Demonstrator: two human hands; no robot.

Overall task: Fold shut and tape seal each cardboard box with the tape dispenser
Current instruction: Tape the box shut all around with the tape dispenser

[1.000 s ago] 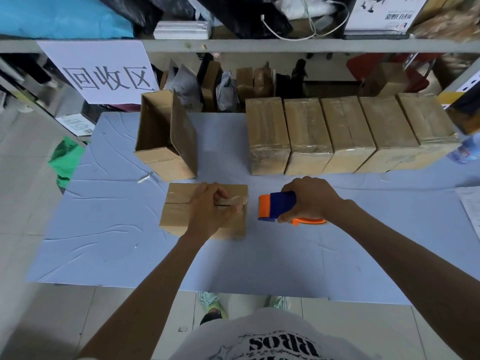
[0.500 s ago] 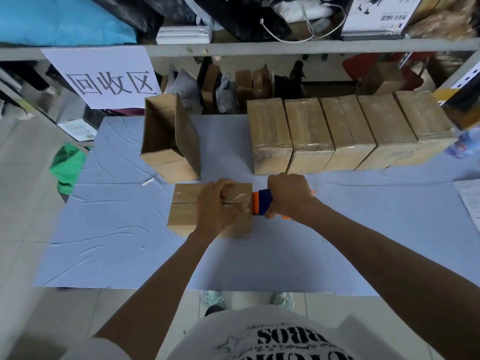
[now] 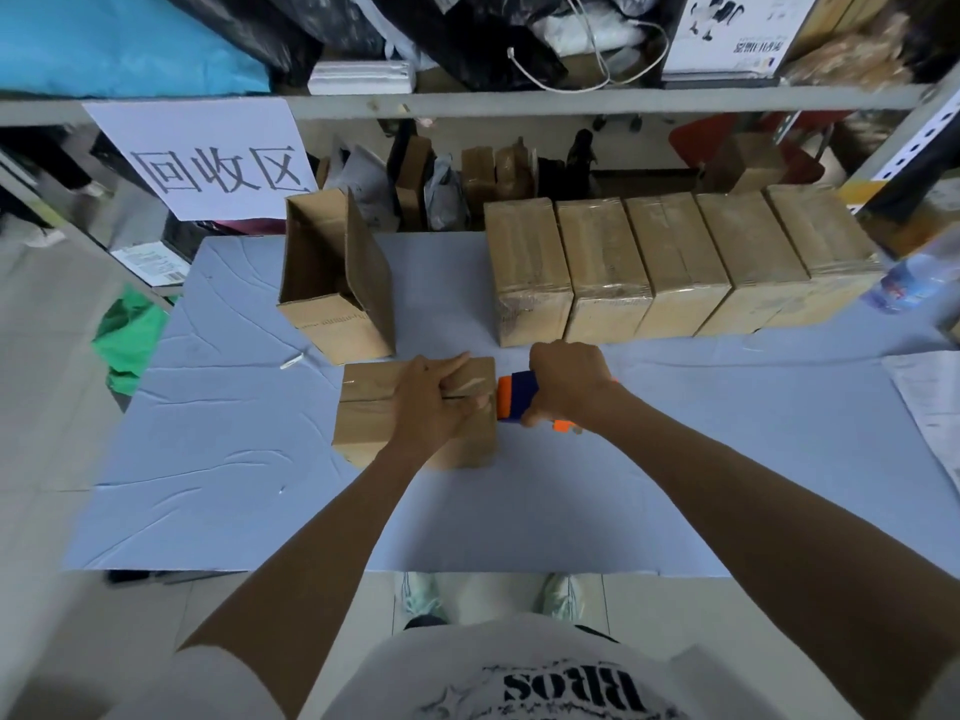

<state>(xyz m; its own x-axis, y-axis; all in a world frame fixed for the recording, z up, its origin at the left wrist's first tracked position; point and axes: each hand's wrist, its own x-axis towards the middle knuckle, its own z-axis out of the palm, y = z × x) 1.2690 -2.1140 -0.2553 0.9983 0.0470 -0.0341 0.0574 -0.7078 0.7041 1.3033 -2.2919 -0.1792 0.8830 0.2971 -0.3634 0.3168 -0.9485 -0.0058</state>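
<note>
A small cardboard box (image 3: 366, 413) lies on the blue table cover (image 3: 234, 459) in front of me, flaps folded down. My left hand (image 3: 434, 402) presses on its top near the right end, over the centre seam, where a strip of tape shows. My right hand (image 3: 569, 381) grips the orange and blue tape dispenser (image 3: 514, 397), whose head sits against the box's right edge. An open box (image 3: 332, 283) stands behind, its flaps up.
Several taped boxes (image 3: 675, 262) stand in a row at the back right. A shelf frame (image 3: 467, 103) with a paper sign (image 3: 208, 158) hangs above the table's far edge. A water bottle (image 3: 914, 278) and papers (image 3: 930, 407) are at the right.
My right hand has brought the tape dispenser leftward from open table to the box's right edge. My left hand stayed pressing on the box top.
</note>
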